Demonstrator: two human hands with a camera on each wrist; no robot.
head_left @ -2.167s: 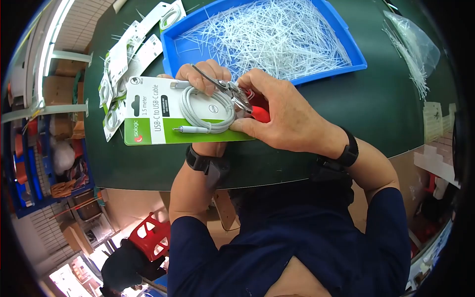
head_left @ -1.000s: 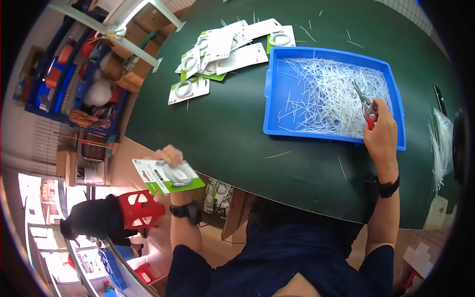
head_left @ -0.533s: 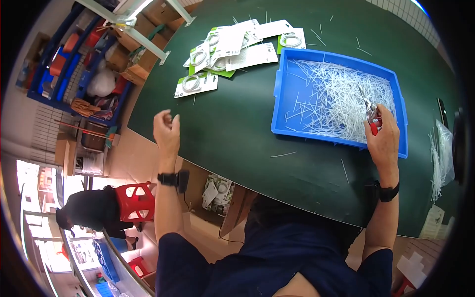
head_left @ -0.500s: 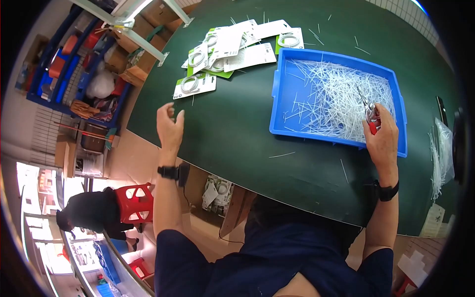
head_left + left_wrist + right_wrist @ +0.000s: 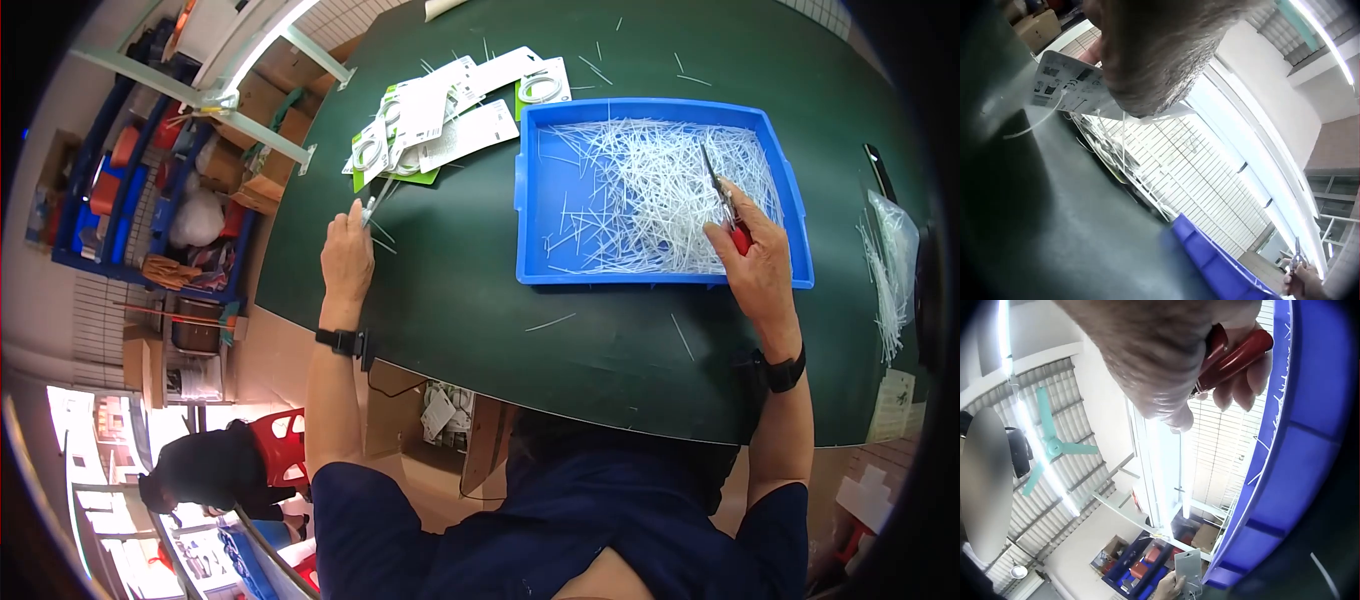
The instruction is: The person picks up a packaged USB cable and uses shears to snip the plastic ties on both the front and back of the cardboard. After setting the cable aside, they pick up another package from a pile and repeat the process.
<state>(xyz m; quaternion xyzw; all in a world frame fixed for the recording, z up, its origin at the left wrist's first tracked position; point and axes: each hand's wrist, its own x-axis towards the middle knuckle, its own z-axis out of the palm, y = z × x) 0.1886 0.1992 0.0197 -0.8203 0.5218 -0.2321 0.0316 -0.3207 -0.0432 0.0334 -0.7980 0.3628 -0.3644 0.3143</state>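
Observation:
My left hand [image 5: 347, 255] pinches a carded cable pack [image 5: 1069, 81], which appears nearly edge-on in the head view beside the near end of a pile of similar packs [image 5: 420, 108]. In the left wrist view the card's printed back faces the camera, and a thin white plastic tie [image 5: 1038, 128] hangs from it. Over the blue tray [image 5: 521, 240], my right hand [image 5: 760, 262] grips red-handled snips [image 5: 740, 238], their blades pointing away from me. Masses of thin white plastic strips [image 5: 650, 190] lie in the tray below the snips.
Loose strips lie on the green table [image 5: 450, 290]. At the right are a clear bag [image 5: 895, 235] and a black-handled item [image 5: 879, 170]. Under the table's front edge stands a box of packs [image 5: 445, 415]. Someone in black [image 5: 210, 465] sits behind at left.
The snips moved from the first cable pack to over the tray. The left hand carried that pack down past the table edge, returned without it, and has taken another from the pile's near end.

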